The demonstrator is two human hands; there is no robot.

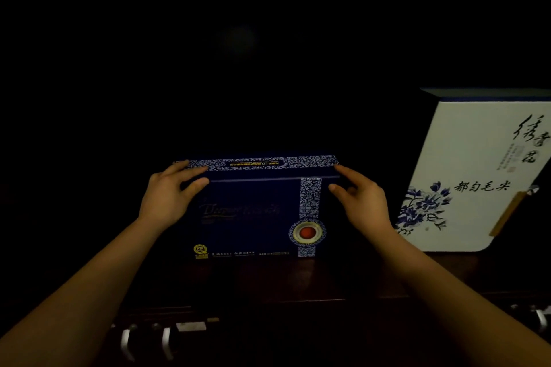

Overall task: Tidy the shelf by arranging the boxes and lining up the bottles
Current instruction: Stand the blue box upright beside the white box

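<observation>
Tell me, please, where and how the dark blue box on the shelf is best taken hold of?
Probably by its two upper corners, one hand from each side. The dark blue box stands upright on a long edge, wide and thin, so one hand alone might tip it. Both ends are free; the white box stands apart on the right. The left hand and right hand sit there.

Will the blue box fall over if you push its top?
Maybe. The blue box stands on a narrow side, so a high push could tip it. Its straight edges suggest stiff card, not floppy. The left hand and right hand at its top corners should steady it.
</observation>
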